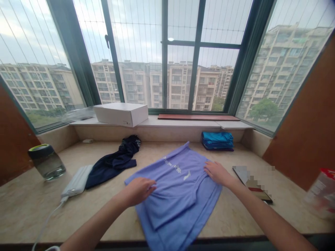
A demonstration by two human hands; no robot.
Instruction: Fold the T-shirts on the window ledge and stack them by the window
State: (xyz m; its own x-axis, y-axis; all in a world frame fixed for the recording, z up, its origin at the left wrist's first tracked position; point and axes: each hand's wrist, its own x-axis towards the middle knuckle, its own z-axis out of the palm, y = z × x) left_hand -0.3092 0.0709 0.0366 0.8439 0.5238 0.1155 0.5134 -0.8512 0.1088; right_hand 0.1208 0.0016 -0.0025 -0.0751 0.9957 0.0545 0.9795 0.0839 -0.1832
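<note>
A lavender-blue T-shirt (172, 188) with white lettering and a small white logo lies on the stone counter, partly folded and creased. Its lower part hangs over the front edge. On its left side rests my left hand (140, 191), open, fingers loosely bent and slightly apart. At the shirt's right side my right hand (216, 172) is open, its fingers stretched across the cloth. What lies under the fingertips of both hands is hidden. Left of the shirt is a crumpled dark navy garment (112, 165). A folded bright blue garment (217, 140) sits at the back right.
A water bottle (47, 164) and a white power bank (77, 181) with a cable stand at the left. A phone-like flat object (252, 184), partly pixelated, lies at right, near a clear plastic container (323, 195). A white box (120, 113) sits on the window ledge (180, 122).
</note>
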